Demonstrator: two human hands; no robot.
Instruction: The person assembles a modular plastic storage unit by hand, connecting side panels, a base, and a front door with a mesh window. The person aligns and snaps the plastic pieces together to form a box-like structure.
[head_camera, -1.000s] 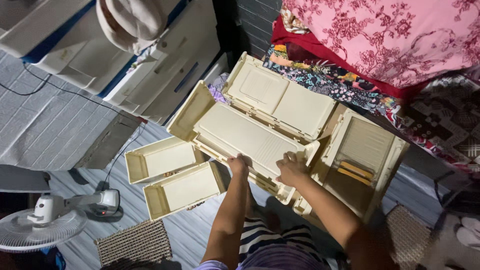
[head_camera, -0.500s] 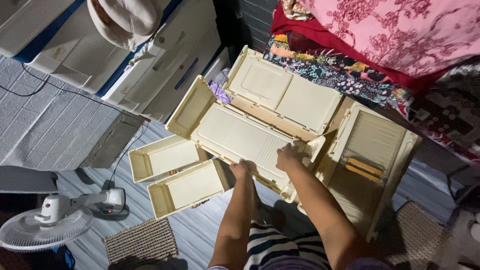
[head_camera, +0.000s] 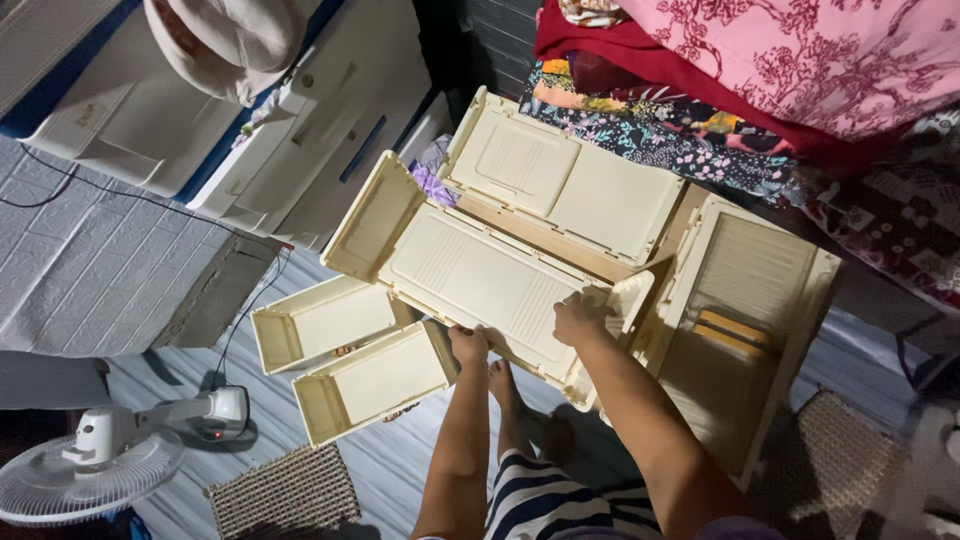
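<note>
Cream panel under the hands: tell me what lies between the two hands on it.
In the head view, only bare ribbed surface of the cream panel lies between the left hand and the right hand; nothing else sits there.

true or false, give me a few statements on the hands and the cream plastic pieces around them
1. Both hands rest on the near edge of the ribbed cream panel: left hand, right hand. True.
2. Two open cream trays lie left of the left hand. True.
3. The right hand holds the white fan. False: the fan stands on the floor at lower left, untouched.
4. The trays are full of clothes. False: they look nearly empty.
5. Floral fabric lies at upper right. True.
</note>
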